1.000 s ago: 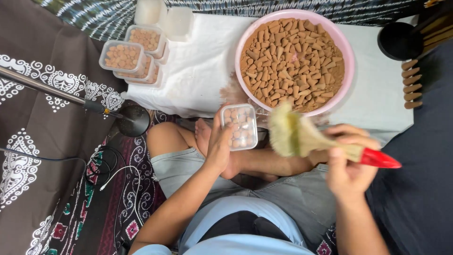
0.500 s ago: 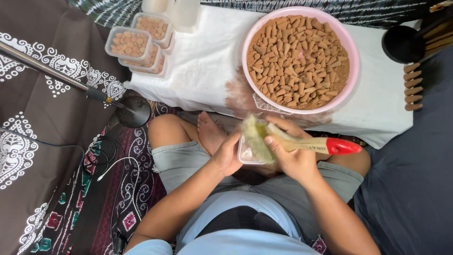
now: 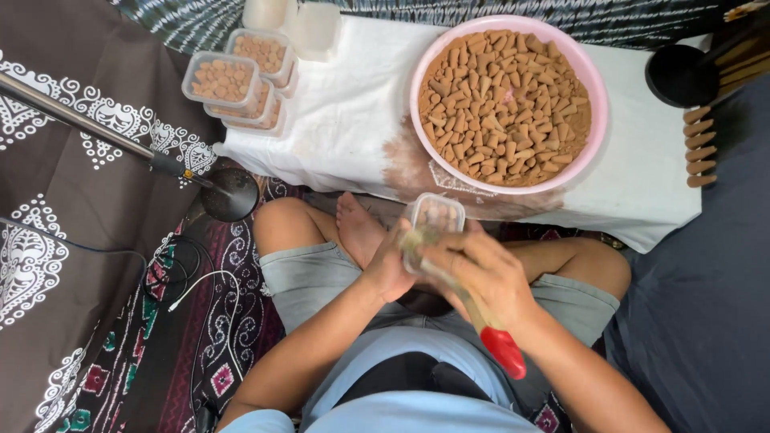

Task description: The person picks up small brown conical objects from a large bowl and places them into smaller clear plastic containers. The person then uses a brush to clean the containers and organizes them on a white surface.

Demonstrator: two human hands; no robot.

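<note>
Head view: brush (image 3: 469,309) in right hand (image 3: 481,273), small clear container (image 3: 435,215) in left hand (image 3: 391,269).

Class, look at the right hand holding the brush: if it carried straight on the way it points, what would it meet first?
Probably the small clear box held by the left hand; the right hand points its brush there. Beyond lies the pink bowl.
</note>
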